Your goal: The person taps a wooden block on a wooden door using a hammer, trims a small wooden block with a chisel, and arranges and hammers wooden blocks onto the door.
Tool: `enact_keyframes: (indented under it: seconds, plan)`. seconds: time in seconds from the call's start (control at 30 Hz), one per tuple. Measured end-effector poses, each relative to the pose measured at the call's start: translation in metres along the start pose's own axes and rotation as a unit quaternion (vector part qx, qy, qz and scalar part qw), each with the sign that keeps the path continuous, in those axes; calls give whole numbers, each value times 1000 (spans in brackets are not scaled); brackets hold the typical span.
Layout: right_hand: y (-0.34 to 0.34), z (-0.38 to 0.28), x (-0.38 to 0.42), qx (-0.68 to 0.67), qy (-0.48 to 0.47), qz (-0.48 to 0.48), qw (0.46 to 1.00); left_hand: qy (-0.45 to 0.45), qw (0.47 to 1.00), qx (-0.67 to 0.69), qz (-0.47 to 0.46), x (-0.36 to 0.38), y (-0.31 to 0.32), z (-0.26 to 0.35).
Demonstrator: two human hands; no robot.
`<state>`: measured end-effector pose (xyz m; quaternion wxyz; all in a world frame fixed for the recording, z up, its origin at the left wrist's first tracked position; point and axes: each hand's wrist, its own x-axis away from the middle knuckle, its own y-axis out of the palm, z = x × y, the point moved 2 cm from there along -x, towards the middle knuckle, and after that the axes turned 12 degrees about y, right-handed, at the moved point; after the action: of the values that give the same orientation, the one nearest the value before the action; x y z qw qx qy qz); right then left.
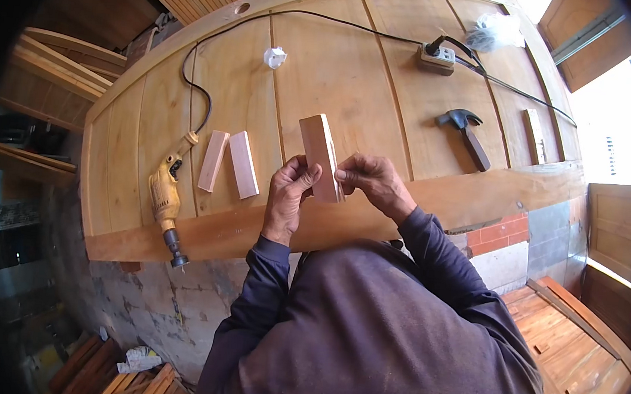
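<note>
My left hand (pixel 288 194) is closed on the lower left side of a short wooden block (pixel 317 152), thumb across its face, holding it tilted above the door panel's near edge. At the block's right edge, the thumb and fingers of my right hand (pixel 378 185) are pinched together; whatever they grip is too small or hidden to make out. Two similar blocks lie left of my hands, a pale one (pixel 244 164) and a browner one (pixel 213 160). Farther left rests a yellow power drill (pixel 165 193), its chuck over the near edge.
A large panelled wooden door (pixel 335 63) forms the work surface. On it are a claw hammer (pixel 469 135), a socket box (pixel 436 57) with a black cable, a clear plastic bag (pixel 493 32), a small white crumpled piece (pixel 274 57) and a narrow wood strip (pixel 535 136).
</note>
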<state>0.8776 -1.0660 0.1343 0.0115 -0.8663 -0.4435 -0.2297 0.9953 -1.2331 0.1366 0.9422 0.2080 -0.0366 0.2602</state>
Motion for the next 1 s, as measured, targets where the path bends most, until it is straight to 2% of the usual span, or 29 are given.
enact_keyframes:
  seconds: [0.27,0.37,0.47,0.57,0.67,0.77,0.97,1.0]
  plan:
    - [-4,4,0,-7,-5,-40,999,-49,992,116,-3,2,-1,-10]
    - [-8,9,-4,-41,0,-86,995,-24,997,67,-8,2,-1,-9]
    - [-6,6,-3,-95,5,-84,992,10,1000,27,-1,5,3,-3]
    - [-3,1,-6,-59,-24,-63,996,46,998,-37,-5,4,6,-1]
    - [-6,-5,-4,4,3,-52,999,3,998,-56,-8,8,3,10]
    - [-8,6,-8,18,-4,-71,997,-1,998,-44,-41,9,-7,8]
    - [-9,0,-2,242,-5,-22,970,-4,997,-63,-34,14,-14,2]
    - [-6,1,-2,169,-12,-28,985,-4,998,-54,-28,16,-13,1]
